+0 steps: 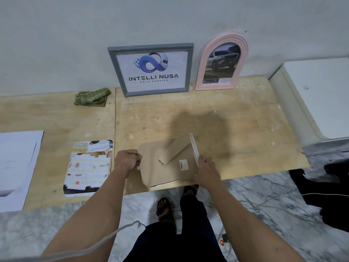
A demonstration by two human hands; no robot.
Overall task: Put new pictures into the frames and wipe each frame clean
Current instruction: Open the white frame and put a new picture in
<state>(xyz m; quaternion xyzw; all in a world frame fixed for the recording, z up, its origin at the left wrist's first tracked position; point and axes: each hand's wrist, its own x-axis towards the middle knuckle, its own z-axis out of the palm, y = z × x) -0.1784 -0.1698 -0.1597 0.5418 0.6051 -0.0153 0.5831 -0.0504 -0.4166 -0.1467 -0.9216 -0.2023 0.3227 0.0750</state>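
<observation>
**Careful: the frame sits at the board's edge**

Now your frame lies face down at the near edge of the board, brown back up, stand flap raised. Pull on the backing and it could slide off onto the floor, or the flap could tear. Your left hand has its fingers curled tight at the frame's left edge; whether they pinch the backing, you cannot tell from here. Your right hand grips the right side, thumb along the white rim. Both forearms reach straight forward. The print lies just left of your left fingers; the cloth is well beyond.
</observation>
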